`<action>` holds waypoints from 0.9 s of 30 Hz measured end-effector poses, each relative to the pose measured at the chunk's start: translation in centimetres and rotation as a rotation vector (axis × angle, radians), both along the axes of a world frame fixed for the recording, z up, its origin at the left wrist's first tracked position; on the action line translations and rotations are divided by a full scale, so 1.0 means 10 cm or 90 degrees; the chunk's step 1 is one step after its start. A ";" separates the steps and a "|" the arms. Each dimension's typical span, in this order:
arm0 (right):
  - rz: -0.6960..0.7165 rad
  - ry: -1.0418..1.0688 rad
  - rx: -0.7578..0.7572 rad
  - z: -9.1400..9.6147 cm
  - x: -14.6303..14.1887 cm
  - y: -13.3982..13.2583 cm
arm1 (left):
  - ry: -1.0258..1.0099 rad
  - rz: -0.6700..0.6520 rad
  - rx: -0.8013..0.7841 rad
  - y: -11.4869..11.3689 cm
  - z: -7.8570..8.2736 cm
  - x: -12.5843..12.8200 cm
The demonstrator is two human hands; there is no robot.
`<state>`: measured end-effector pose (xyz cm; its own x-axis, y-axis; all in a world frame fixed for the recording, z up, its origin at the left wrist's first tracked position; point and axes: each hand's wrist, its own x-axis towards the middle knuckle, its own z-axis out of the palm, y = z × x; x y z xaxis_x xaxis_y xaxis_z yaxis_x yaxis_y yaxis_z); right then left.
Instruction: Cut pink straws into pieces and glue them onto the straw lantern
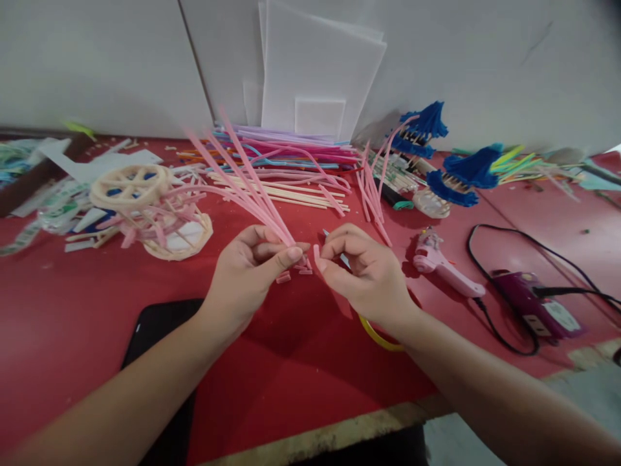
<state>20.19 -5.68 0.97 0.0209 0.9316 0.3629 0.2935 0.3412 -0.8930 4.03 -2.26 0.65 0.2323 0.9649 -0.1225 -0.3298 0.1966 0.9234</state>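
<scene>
My left hand (252, 262) is closed around a fanned bunch of pink pipe cleaners (257, 200), which point up and away to the left. Between thumb and fingertips, my right hand (363, 268) pinches a short pink pipe cleaner piece (317, 252), just right of the bunch's lower ends. Several cut pink bits (284, 277) lie on the table below my left fingers. A metal blade (345, 260) shows behind my right fingers, and a yellow curved handle (381, 336) shows below that wrist. Whether my right hand also holds this tool cannot be seen.
A black phone (162, 323) lies under my left forearm. A beige and pink wheel-topped model (130, 188) stands left. Behind are bundled colored stems (301, 152) and wooden sticks (286, 191). Blue-roofed models (460, 175), a pink glue gun (446, 268) and a corded purple power box (533, 304) stand right.
</scene>
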 end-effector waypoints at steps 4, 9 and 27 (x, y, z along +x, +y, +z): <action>0.021 -0.009 -0.023 -0.03 -0.02 -0.02 | 0.037 -0.046 -0.001 -0.02 -0.01 -0.02; 0.013 -0.031 -0.041 -0.03 -0.02 -0.02 | 0.107 -0.054 0.021 -0.03 0.00 -0.03; 0.012 -0.213 0.121 -0.04 0.00 -0.03 | -0.056 -0.012 -0.088 0.01 0.02 0.02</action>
<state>20.19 -5.98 0.53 -0.1441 0.8464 0.5126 0.5498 0.4992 -0.6697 4.27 -2.21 0.89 0.2658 0.9356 -0.2325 -0.4038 0.3271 0.8544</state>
